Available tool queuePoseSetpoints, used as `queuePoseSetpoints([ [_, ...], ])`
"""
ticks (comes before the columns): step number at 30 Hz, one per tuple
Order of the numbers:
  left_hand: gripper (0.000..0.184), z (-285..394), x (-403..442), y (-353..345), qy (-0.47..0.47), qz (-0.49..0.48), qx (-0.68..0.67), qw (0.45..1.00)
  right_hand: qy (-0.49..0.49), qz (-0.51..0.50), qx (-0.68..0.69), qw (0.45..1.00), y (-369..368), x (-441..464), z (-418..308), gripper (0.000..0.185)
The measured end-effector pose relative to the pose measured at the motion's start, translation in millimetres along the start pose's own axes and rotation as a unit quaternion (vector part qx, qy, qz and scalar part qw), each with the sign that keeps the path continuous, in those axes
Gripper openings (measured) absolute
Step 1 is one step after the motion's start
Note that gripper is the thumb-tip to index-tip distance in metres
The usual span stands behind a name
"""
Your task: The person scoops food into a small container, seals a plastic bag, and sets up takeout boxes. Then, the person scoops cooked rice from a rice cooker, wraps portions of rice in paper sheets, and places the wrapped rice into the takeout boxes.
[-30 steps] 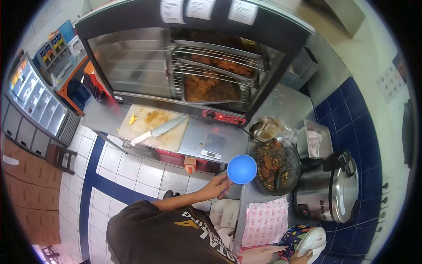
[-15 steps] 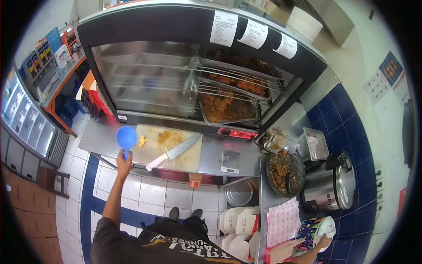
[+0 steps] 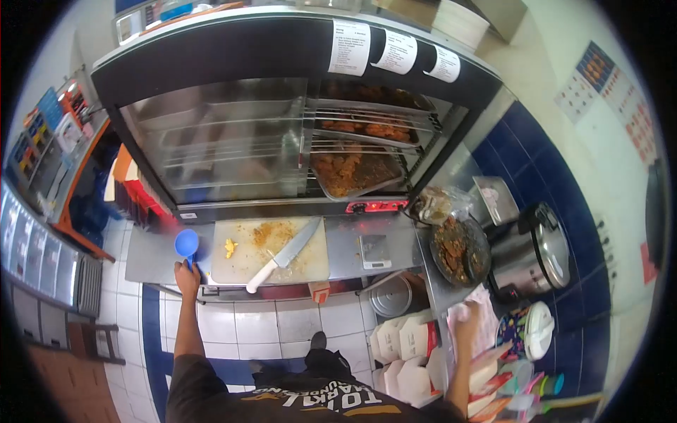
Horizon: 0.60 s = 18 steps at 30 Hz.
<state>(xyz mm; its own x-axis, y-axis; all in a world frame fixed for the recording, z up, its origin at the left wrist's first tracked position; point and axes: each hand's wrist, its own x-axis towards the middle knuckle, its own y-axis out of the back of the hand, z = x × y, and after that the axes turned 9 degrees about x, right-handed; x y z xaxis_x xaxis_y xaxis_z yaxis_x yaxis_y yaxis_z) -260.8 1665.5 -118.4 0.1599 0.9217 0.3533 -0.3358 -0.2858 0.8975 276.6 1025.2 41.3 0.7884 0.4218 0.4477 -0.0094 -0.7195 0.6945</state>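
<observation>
My left hand (image 3: pixel 187 277) is closed around the handle of a blue plastic scoop (image 3: pixel 186 243), held with its round cup over the left end of the steel counter. Beside it lies a white cutting board (image 3: pixel 227 269) with brown crumbs and a small yellow piece (image 3: pixel 230 247). A large knife (image 3: pixel 285 256) with a white handle rests across the board. Over on the right, my right hand (image 3: pixel 465 321) is curled at the upper left part of the pink printed paper (image 3: pixel 486 335), a pale bit of it at the fingers. Those fingers are slightly blurred.
A glass warming cabinet (image 3: pixel 240 206) with trays of fried food stands behind the board. A small scale (image 3: pixel 374 252), a stone mortar (image 3: pixel 479 257) with spiced food, a steel cooker (image 3: pixel 532 257), a patterned tub (image 3: pixel 513 328) and white-and-red boxes (image 3: pixel 402 342) are to the right.
My right hand has left the white lid of the patterned tub and moved up and left onto the printed paper. My left hand has lowered slightly with the scoop; the view has shifted.
</observation>
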Motion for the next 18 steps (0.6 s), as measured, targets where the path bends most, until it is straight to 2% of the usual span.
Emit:
queuePoseSetpoints([
  [1, 0.028, -7.1, 0.5, -11.5, -0.003, 0.011, -0.021, 1.0, 0.028, -0.044, 0.016, 0.999, -32.0, -19.0, -40.0, 0.036],
  [2, 0.028, -8.1, 4.3, -16.2, -0.014, -0.001, -0.028, 0.999, -0.017, -0.169, -0.025, 0.985, -59.2, -33.3, -81.8, 0.037],
  [3, 0.031, -5.5, 5.7, -15.2, -0.008, -0.004, -0.037, 0.999, 0.099, -0.185, 0.054, 0.976, -109.5, -65.4, -74.6, 0.036],
  [4, 0.035, -7.0, 3.0, -10.1, 0.008, -0.007, -0.042, 0.999, 0.085, -0.197, 0.066, 0.975, -169.2, -101.3, -85.4, 0.03],
  [5, 0.046, -6.8, 1.9, 2.0, -0.015, -0.004, -0.069, 0.997, 0.085, -0.286, 0.021, 0.954, -187.8, -124.0, -142.9, 0.034],
  [6, 0.054, -11.7, 2.2, -3.6, -0.064, 0.117, -0.09, 0.987, 0.082, -0.365, 0.052, 0.926, -221.5, -141.9, -184.2, 0.035],
  [8, 0.053, -17.2, -22.4, 27.8, 0.023, 0.121, -0.177, 0.977, 0.167, -0.394, 0.135, 0.894, -311.4, -200.8, -220.3, 0.029],
  [9, 0.049, -19.5, -39.4, 53.0, 0.07, 0.119, -0.226, 0.964, 0.114, -0.459, 0.163, 0.866, -346.1, -219.0, -253.5, 0.027],
  [10, 0.046, -42.3, -62.6, 50.9, 0.066, 0.144, -0.206, 0.966, 0.131, -0.458, 0.17, 0.863, -397.3, -245.6, -263.7, 0.027],
  [11, 0.043, -61.1, -93.4, 47.1, 0.12, 0.146, -0.221, 0.957, 0.193, -0.454, 0.184, 0.85, -450.7, -270.6, -260.1, 0.034],
  [12, 0.044, -85.4, -129.3, 37.3, 0.162, 0.123, -0.221, 0.954, 0.147, -0.478, 0.157, 0.851, -494.8, -286.3, -276.3, 0.032],
  [13, 0.036, -105.2, -166.6, 24.6, 0.222, 0.096, -0.239, 0.94, 0.108, -0.46, 0.224, 0.852, -540.7, -300.7, -291.6, 0.029],
  [14, 0.028, -126.1, -202.4, 9.5, 0.278, 0.077, -0.258, 0.922, 0.1, -0.468, 0.251, 0.841, -585.0, -304.9, -303.3, 0.028],
  [15, 0.028, -151.2, -241.4, -11.7, 0.314, 0.07, -0.237, 0.916, 0.141, -0.47, 0.243, 0.837, -635.1, -306.9, -309.9, 0.033],
  [17, 0.011, -193.1, -323.7, -57.6, 0.326, -0.026, -0.171, 0.929, 0.299, -0.303, 0.187, 0.885, -720.7, -308.7, -325.7, 0.039],
  [18, 0.011, -211.4, -348.2, -72.6, 0.344, -0.039, -0.171, 0.923, 0.258, -0.302, 0.135, 0.908, -750.0, -301.8, -342.5, 0.043],
])
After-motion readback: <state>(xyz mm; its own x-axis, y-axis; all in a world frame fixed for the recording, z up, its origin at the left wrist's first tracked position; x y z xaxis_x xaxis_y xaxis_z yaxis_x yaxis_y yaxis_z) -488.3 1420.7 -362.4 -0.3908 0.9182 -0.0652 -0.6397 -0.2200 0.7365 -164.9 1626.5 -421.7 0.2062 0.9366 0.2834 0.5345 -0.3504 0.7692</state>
